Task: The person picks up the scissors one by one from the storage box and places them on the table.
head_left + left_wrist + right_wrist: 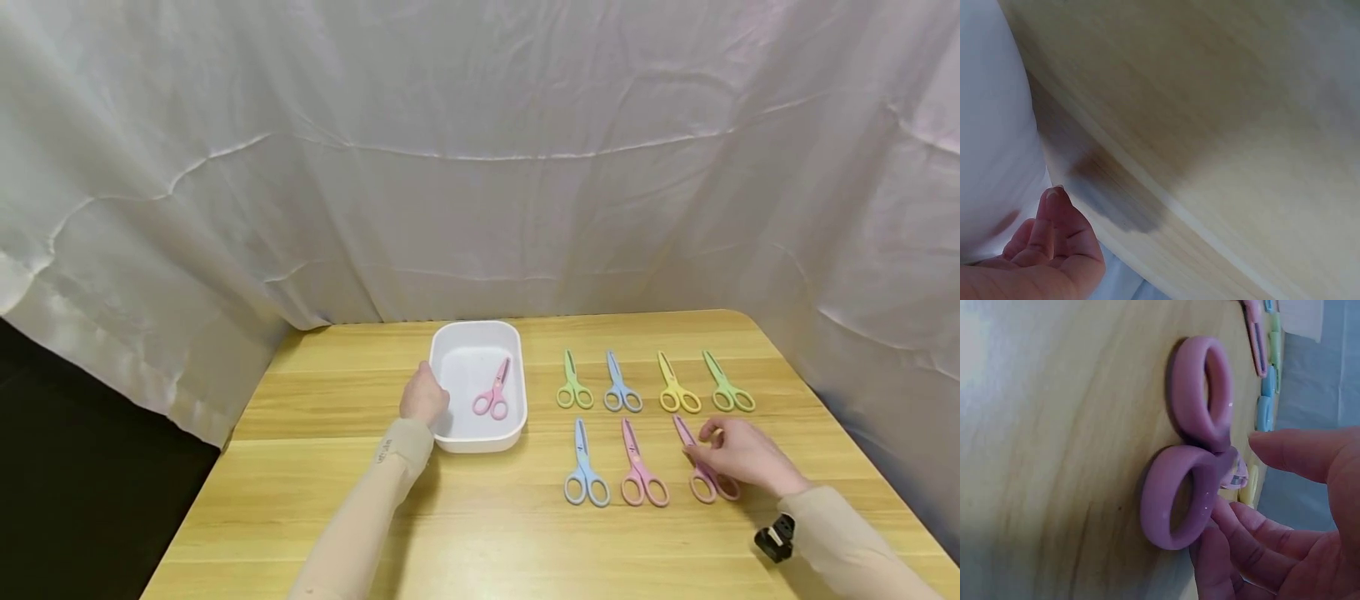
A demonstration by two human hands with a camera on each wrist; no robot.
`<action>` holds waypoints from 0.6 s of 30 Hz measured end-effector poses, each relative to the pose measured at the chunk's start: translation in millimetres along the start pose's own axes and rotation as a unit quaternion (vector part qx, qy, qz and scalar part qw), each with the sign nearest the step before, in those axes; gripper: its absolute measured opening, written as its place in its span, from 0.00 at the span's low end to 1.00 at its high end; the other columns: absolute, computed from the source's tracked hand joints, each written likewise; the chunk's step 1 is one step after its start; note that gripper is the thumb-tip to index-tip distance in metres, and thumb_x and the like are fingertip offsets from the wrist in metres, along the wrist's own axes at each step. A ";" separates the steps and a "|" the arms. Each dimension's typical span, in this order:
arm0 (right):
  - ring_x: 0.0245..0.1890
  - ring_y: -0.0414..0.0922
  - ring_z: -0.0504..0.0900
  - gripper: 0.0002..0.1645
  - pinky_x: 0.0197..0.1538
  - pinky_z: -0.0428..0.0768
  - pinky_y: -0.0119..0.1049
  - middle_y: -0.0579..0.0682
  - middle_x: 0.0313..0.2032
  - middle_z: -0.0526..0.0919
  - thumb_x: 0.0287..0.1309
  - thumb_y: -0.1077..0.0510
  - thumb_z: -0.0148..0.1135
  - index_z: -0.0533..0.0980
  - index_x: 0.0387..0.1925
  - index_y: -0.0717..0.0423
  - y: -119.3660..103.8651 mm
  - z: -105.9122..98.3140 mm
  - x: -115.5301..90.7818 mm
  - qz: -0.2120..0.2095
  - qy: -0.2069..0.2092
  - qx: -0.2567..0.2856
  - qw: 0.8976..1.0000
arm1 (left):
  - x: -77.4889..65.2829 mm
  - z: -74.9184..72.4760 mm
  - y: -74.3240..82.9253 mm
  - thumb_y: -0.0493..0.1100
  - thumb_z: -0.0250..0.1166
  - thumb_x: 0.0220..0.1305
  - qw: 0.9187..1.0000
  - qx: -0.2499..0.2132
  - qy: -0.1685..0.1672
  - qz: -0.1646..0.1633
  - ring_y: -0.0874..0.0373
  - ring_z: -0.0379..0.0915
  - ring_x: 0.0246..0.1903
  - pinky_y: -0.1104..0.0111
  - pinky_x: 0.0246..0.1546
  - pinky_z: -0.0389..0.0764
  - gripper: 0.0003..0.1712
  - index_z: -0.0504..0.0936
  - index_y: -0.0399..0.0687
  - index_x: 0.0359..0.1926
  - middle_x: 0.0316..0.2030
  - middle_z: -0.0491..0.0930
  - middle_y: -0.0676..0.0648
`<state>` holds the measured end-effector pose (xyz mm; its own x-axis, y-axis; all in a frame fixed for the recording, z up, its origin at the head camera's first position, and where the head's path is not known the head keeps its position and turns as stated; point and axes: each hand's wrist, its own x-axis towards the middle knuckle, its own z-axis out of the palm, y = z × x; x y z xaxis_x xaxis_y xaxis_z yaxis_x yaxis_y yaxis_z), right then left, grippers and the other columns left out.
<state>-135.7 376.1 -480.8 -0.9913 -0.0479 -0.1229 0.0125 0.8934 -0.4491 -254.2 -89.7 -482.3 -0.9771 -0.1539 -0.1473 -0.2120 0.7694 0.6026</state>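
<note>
My left hand (425,396) grips the left rim of a white plastic tray (522,400), its fingers curled at the wall in the left wrist view. A pair of pink scissors (498,389) lies in the tray. At the right, my right hand (742,454) is over another pair of pink scissors (1188,394) lying on the table, the rightmost of the front row. In the right wrist view the thumb is raised apart from the fingers, with the scissors' pivot between them. The fingertips are close beside the handles.
Pink scissors (632,450) and blue scissors (582,450) lie left of the right hand. Behind them runs a row of green (572,383), blue (615,379), yellow (669,379) and another green pair of scissors (721,379). A pale curtain (480,208) hangs around the wooden table (315,467).
</note>
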 end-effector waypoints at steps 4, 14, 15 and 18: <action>0.25 0.41 0.75 0.24 0.30 0.73 0.36 0.45 0.24 0.83 0.56 0.41 0.70 0.78 0.36 0.58 -1.3 0.6 2.6 0.002 0.003 -0.024 1.000 | -0.8 1.7 0.1 0.33 0.62 0.63 1.000 -0.002 0.003 0.003 0.37 0.78 0.58 0.48 0.60 0.81 0.38 0.59 0.35 0.73 0.60 0.77 0.31; 0.23 0.42 0.73 0.18 0.26 0.69 0.36 0.48 0.24 0.79 0.57 0.48 0.69 0.75 0.32 0.60 -4.6 0.1 4.8 0.010 -0.007 -0.018 1.000 | -2.7 -0.5 1.6 0.33 0.62 0.62 1.000 0.008 0.007 0.004 0.37 0.80 0.54 0.49 0.57 0.83 0.38 0.60 0.35 0.72 0.57 0.79 0.31; 0.23 0.42 0.73 0.18 0.26 0.69 0.36 0.48 0.24 0.79 0.57 0.49 0.69 0.75 0.31 0.60 -4.6 0.0 5.0 0.009 -0.007 -0.018 1.000 | -2.7 -0.8 1.6 0.33 0.62 0.62 1.000 0.011 0.007 0.004 0.37 0.80 0.54 0.49 0.57 0.83 0.38 0.60 0.35 0.72 0.57 0.79 0.31; 0.24 0.42 0.73 0.18 0.26 0.69 0.36 0.48 0.24 0.79 0.57 0.48 0.69 0.75 0.30 0.59 -4.8 0.1 4.9 0.008 -0.009 -0.017 1.000 | -2.0 -1.1 1.8 0.33 0.62 0.63 1.000 0.014 0.006 0.003 0.37 0.80 0.54 0.49 0.56 0.83 0.37 0.60 0.35 0.71 0.57 0.79 0.32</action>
<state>-140.6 371.5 -479.4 -0.9885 -0.0407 -0.1454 0.0240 0.9085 -0.4172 -252.6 -88.7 -480.1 -0.9785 -0.1566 -0.1342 -0.2057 0.7875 0.5809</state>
